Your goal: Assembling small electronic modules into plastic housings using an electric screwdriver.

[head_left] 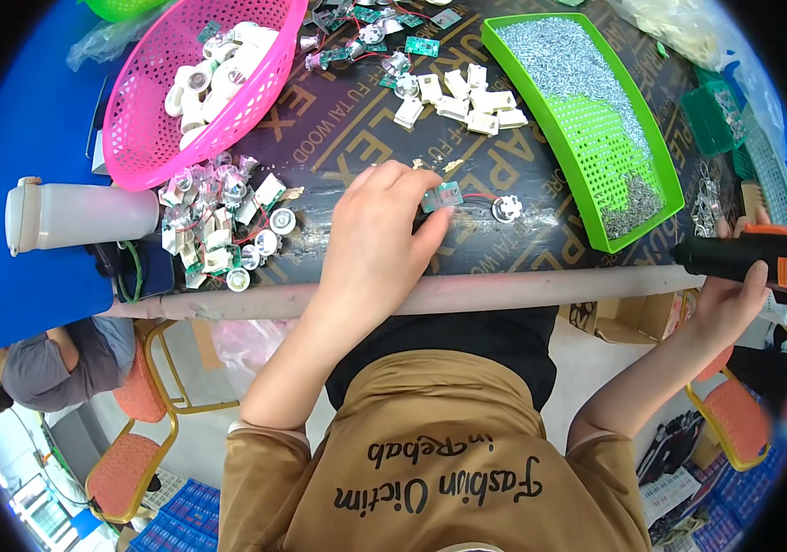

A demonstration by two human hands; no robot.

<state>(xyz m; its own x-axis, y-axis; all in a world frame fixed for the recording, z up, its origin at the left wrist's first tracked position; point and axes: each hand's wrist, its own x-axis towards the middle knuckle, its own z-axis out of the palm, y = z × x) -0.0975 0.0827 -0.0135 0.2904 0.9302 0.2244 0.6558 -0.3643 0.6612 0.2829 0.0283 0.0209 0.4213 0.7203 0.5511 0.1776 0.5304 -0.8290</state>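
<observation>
An assembly workshop. Its desk [320,138] carries circuit boards [422,46] and a green tray [587,138] of small metal parts [564,55].

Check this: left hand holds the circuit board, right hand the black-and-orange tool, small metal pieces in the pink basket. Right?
Not quite: the head view shows the small metal pieces in the green tray, not the pink basket. The left hand and right hand match your account.

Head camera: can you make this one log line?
left hand: holds green circuit board | right hand: holds black-and-orange tool | wired to board: round part | nearby: pink basket, green tray
</observation>
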